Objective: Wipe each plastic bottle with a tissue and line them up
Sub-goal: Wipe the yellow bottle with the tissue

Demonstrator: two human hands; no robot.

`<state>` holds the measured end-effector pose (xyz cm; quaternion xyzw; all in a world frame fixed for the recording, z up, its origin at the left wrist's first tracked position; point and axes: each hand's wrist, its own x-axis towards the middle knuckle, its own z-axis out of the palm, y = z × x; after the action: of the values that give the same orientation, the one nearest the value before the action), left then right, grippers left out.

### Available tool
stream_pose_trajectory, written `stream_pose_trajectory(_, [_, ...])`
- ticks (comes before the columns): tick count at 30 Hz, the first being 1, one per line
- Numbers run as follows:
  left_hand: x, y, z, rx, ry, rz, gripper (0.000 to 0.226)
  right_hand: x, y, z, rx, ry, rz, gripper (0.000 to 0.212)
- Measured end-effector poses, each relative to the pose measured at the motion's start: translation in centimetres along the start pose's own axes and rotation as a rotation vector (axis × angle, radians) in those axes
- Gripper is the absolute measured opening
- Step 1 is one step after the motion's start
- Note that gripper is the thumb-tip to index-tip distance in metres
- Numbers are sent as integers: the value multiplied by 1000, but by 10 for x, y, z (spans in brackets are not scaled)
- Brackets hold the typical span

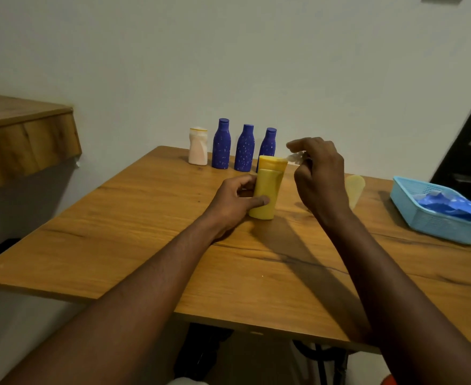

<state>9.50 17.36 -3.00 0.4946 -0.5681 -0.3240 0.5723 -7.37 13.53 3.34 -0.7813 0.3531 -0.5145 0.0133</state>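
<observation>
head-worn wide-angle view, angled forward and down, close above wooden table (117, 245), left hand (233, 202) and right hand (321, 179) near, facing far wall (228, 65)

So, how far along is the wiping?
Looks done: a white bottle and three blue bottles stand in a row by the wall. In hand: the left hand holds the yellow bottle; the right hand pinches a tissue at its cap. Probably left: the pale yellow bottle behind the right hand.

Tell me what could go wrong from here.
1. The tissue pinched in the right hand looks small and may slip while wiping.
2. The yellow bottle, held by the left hand, stands close before the rightmost blue bottle; a shove might topple that one.
</observation>
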Motion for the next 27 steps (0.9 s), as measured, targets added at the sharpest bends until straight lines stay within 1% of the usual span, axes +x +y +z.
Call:
stream_pose_trajectory(3, [1, 0, 2, 4, 9, -1, 37, -1, 4, -11, -71, -82, 7, 37])
stream_pose_trajectory(8, [8, 5, 6, 36, 47, -23, 44, 10, 5, -28, -213, -267, -32, 40])
stream_pose_trajectory(10, [10, 9, 9, 29, 67, -39, 47, 17, 6, -32, -263, -312, -54, 43])
stream_pose_trajectory(21, [30, 8, 47, 26, 53, -51, 46, 30, 29, -53, -515, -387, -109, 43])
stream_pose_trajectory(27, [42, 1, 57, 64, 68, -47, 45, 30, 39, -54, -578, -428, -135, 45])
